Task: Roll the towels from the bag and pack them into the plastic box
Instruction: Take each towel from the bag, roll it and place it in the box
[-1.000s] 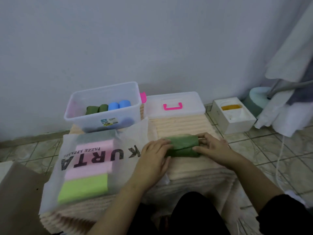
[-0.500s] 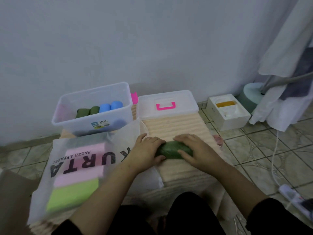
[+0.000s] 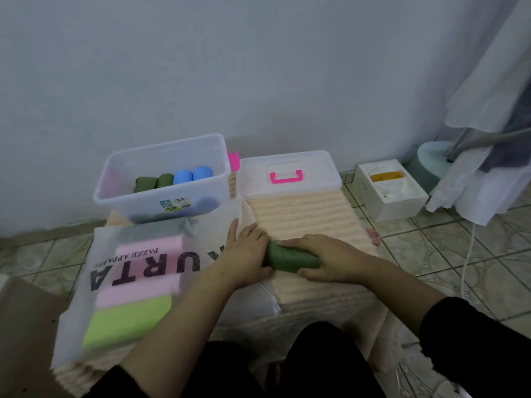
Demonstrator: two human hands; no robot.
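A dark green towel point(image 3: 290, 258), wound into a short roll, lies crosswise on a ribbed beige mat point(image 3: 304, 214) in front of the seated person. The left hand point(image 3: 247, 255) cups the roll's left end, fingers mostly straight and pressing against it. The right hand point(image 3: 330, 261) has its grip around the right half, fingers over the top and thumb underneath at the near side.

The clear plastic box point(image 3: 163, 179) stands at the back left, open, with two green rolls point(image 3: 153, 182) and two blue rolls point(image 3: 192, 175) lined up inside. Its lid point(image 3: 287, 173), with a pink handle, lies to the right of it. A translucent printed bag point(image 3: 129, 271) lies to the left of the hands and shows folded pink and lime towels through its skin.

The roll looks light and soft, and it probably springs open if pressure is let off, since nothing ties it. I judge the safest hold is around the middle with the loose edge trapped under the fingers or palm, squeezing just enough to keep the layers tight. Gripping one end alone would likely let the layers telescope out. In the box it should sit snug beside the other rolls, which would hold it closed.
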